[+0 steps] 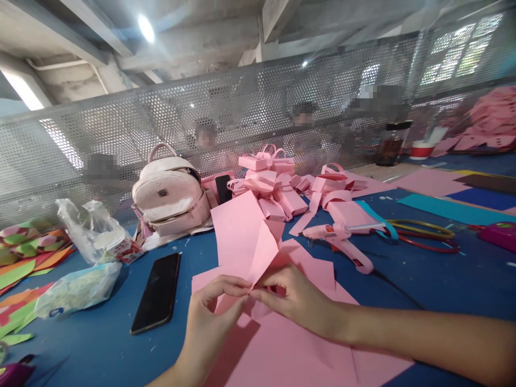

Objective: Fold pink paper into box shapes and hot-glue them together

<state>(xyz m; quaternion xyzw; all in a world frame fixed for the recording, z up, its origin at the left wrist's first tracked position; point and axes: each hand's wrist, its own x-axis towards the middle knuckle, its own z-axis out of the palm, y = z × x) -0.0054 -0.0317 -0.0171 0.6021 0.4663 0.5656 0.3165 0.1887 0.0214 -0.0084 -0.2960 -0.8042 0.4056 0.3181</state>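
Note:
Both hands pinch a folded sheet of pink paper (237, 231) at its lower corner, in the middle of the view. The thumb and fingers of my left hand (209, 312) close on it from the left. From the right, my right hand (296, 295) grips the same corner, fingers curled. The sheet stands up from that corner, one flap bent forward. Beneath the hands lie several flat pink sheets (290, 349). A pink glue gun (341, 242) rests on the table to the right, close to my right hand.
A pile of folded pink paper pieces (278, 183) stands behind the hands, beside a pale pink backpack (169, 193). A black phone (157, 293) and plastic bags (80, 287) lie left. Right are coloured strips (451, 209) and a dark jar (393, 144). A perforated metal screen (242, 102) borders the back.

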